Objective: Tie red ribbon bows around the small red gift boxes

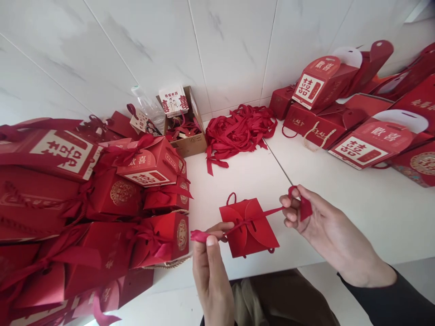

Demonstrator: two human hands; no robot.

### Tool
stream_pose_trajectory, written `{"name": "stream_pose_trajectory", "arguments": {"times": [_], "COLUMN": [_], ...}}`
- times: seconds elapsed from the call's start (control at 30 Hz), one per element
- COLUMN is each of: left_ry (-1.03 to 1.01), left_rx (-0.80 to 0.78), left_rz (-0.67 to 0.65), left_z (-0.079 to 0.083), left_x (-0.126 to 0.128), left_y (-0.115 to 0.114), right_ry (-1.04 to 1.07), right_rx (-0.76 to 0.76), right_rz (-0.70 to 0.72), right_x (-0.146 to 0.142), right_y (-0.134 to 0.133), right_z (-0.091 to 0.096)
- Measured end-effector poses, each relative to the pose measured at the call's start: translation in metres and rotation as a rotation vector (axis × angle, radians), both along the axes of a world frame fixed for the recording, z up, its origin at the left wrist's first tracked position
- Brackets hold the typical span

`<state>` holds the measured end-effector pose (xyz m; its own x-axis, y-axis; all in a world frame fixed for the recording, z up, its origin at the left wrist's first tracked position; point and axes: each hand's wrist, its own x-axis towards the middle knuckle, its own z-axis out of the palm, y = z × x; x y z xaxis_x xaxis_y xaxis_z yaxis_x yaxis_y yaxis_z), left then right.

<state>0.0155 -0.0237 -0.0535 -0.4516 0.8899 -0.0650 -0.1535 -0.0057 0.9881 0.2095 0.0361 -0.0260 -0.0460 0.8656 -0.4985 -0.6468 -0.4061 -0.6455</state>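
Observation:
A red gift box (253,235) stands on the white table in front of me, its curved top flaps folded together. A red ribbon (274,211) crosses the top and is knotted at the slots in the middle. My left hand (214,267) pinches one end of the ribbon between thumb and fingers, at the box's left side. To the right, my right hand (319,222) grips the other end, with the tail hanging over the fingers. Between the hands the ribbon is stretched nearly straight. Small cord loops stick out at the box's edges.
Filled red boxes with bows (159,240) are stacked at the left. A heap of loose red ribbons (241,131) lies by the tiled wall, beside a cardboard box (190,146) holding cards and ribbon. More red boxes (370,142) stand at the right.

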Motion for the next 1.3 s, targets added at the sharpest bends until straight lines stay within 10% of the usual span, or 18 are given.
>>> {"name": "stream_pose_trajectory", "arguments": {"times": [0.5,0.83,1.03,1.2,1.3], "left_ry": [0.043,0.468,0.603,0.917,1.003], "left_rx": [-0.014,-0.258,-0.116,0.135,0.21], "left_rz": [-0.077,-0.067,-0.01,-0.314,-0.274], "left_z": [0.017,0.033,0.021,0.012,0.013], "left_x": [-0.004,-0.022,-0.029,-0.04,-0.045], "left_y": [0.009,0.002,-0.011,-0.004,0.001], "right_ry": [-0.153,-1.077,-1.108,-1.162,-1.142], "right_rx": [0.107,0.212,0.418,0.458,0.445], "right_rz": [0.053,0.355,0.638,0.627,0.648], "right_x": [0.004,0.026,0.02,0.017,0.019], "right_y": [-0.001,-0.007,-0.015,-0.013,-0.012], "right_z": [0.006,-0.007,-0.008,-0.001,0.007]}}
